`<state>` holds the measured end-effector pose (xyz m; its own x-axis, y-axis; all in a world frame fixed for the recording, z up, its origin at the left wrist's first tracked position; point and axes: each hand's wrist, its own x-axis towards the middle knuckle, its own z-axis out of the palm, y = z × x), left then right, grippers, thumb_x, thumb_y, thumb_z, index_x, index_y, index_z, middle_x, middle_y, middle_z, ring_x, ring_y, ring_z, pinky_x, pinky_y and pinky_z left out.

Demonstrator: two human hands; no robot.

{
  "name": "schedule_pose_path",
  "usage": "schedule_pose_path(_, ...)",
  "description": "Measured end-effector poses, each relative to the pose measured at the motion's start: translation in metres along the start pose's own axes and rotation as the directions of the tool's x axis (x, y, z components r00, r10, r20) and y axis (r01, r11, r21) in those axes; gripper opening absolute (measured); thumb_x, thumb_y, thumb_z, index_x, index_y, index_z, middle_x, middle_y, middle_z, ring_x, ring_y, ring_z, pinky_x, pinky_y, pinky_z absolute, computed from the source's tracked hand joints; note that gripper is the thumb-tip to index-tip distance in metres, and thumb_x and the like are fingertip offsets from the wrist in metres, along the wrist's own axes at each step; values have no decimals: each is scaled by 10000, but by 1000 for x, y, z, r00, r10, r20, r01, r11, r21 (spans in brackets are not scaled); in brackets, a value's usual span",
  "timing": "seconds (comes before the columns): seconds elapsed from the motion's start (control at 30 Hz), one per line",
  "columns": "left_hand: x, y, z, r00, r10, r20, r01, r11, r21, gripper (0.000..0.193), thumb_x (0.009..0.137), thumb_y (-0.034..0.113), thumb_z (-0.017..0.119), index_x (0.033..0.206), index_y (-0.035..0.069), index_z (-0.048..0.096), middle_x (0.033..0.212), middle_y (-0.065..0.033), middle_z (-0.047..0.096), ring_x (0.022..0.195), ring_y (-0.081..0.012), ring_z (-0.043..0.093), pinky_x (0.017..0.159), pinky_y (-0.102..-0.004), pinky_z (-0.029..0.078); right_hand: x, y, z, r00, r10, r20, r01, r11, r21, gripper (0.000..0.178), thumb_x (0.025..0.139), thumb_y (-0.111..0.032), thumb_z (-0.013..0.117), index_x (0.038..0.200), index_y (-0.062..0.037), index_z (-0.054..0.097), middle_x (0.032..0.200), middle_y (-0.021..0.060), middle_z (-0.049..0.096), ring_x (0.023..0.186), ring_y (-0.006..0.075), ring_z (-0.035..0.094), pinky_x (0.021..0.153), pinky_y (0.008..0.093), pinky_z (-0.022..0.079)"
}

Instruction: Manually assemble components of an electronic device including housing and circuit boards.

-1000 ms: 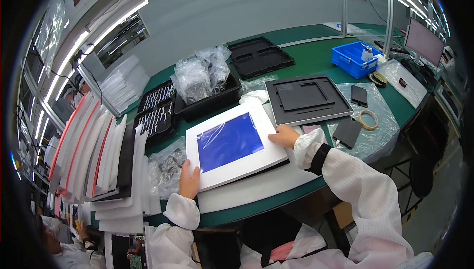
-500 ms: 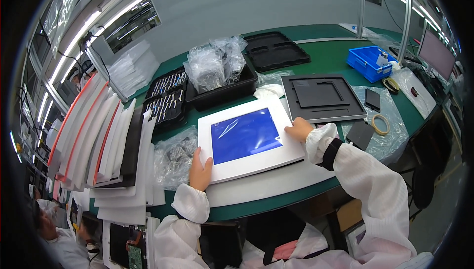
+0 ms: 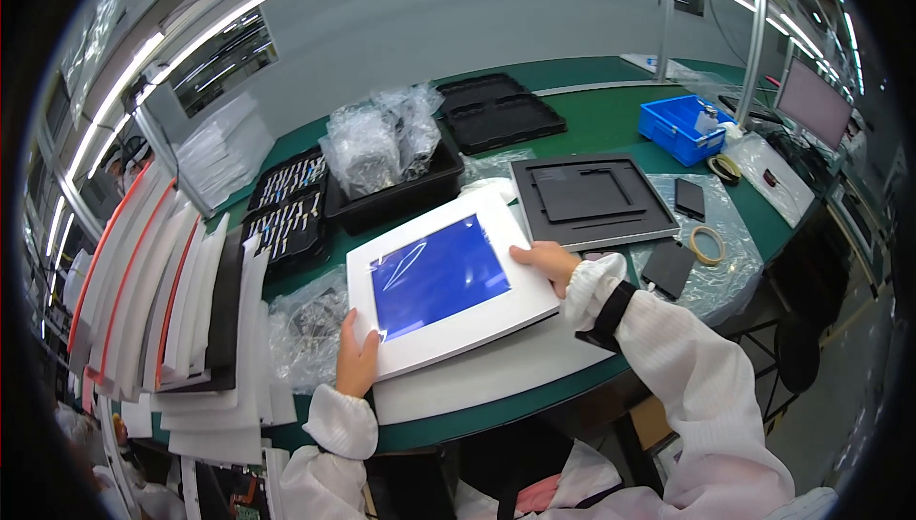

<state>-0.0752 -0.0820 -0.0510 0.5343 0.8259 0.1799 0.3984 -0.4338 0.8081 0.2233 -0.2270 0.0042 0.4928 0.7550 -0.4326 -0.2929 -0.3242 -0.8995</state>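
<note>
Between my two hands is a flat display panel (image 3: pixel 456 331) with a wide white frame. Its blue screen (image 3: pixel 444 277) faces up, and a shiny film with a crease near the upper left covers it. My left hand (image 3: pixel 357 358) grips the panel's lower left edge, thumb on the front. On the opposite side my right hand (image 3: pixel 549 264) holds the right edge, its fingers partly hidden behind the frame. The panel is over a white sheet (image 3: pixel 477 396) at the table's front edge; I cannot tell whether its underside touches the sheet. A black band circles my right wrist.
Upright white foam sheets (image 3: pixel 181 301) stand left, beside a crumpled clear bag (image 3: pixel 310 329). Behind are a black tray of small parts (image 3: pixel 286 205), a black bin (image 3: pixel 382 203) of bagged items and a black foam-lined tray (image 3: pixel 592 205). A tape roll (image 3: pixel 707 245) and blue basket (image 3: pixel 682 129) lie right.
The whole view has shifted and tilted slightly, so the table and its things appear farther left in the picture. Both hands still hold the display panel.
</note>
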Motion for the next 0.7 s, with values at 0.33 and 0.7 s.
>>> schedule_pose_path(0.33,5,-12,-9,996,-94,9,94,969,-229,544,817,-4,480,1317,-23,264,1283,-192,411,1165,-256,436,997,-347,322,-6,7,5,988,-74,132,39,969,245,384,794,-108,632,1117,23,469,1005,157,587,885,244,605,770,371,496)
schedule_pose_path(0.7,1,49,-28,936,16,-351,-68,988,-137,386,867,136,506,1220,3,423,1186,-204,491,1062,-274,524,935,-336,406,-67,-40,-21,844,-515,152,456,837,303,402,825,-78,602,1179,20,436,992,159,600,828,216,627,723,333,532)
